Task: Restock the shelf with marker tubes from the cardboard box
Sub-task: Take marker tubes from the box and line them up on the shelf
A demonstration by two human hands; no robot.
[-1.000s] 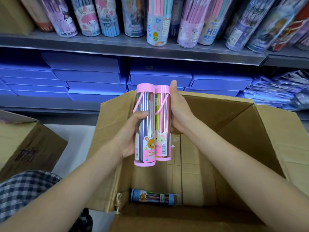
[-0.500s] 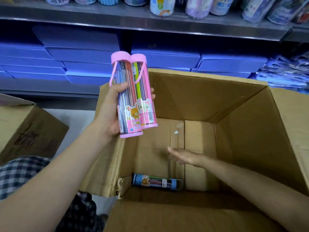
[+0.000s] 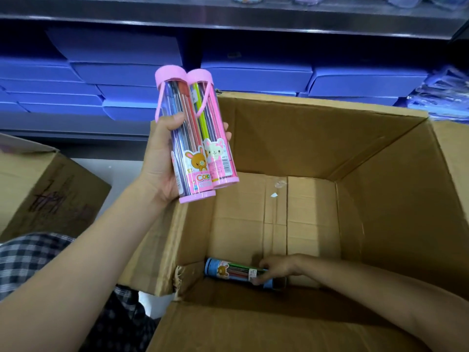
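Shop shelving filled the background, a grey metal shelf (image 3: pixel 228 19) running above stacks of flat blue boxes (image 3: pixel 253 74). Nearer, the left hand (image 3: pixel 162 158) was clamped around two pink-capped marker tubes (image 3: pixel 195 138), held side by side and roughly upright, thumb across the front and fingertips just showing past the far tube. Below and to the right of that hand, the right hand (image 3: pixel 279 268) reached down to the floor of the open cardboard box (image 3: pixel 380 199), its fingers curled over one end of a blue-capped marker tube (image 3: pixel 236 271) lying on its side against the near wall; whether the grip had fully closed could not be told. No other tube showed in the box. A second cardboard box (image 3: pixel 43 189) sat off to the left of the raised hand. The step in hand looked like gathering the last tube. The next move would probably call for closing the fingers firmly, lifting the tube clear of the box wall, then carrying all three up to the shelf.
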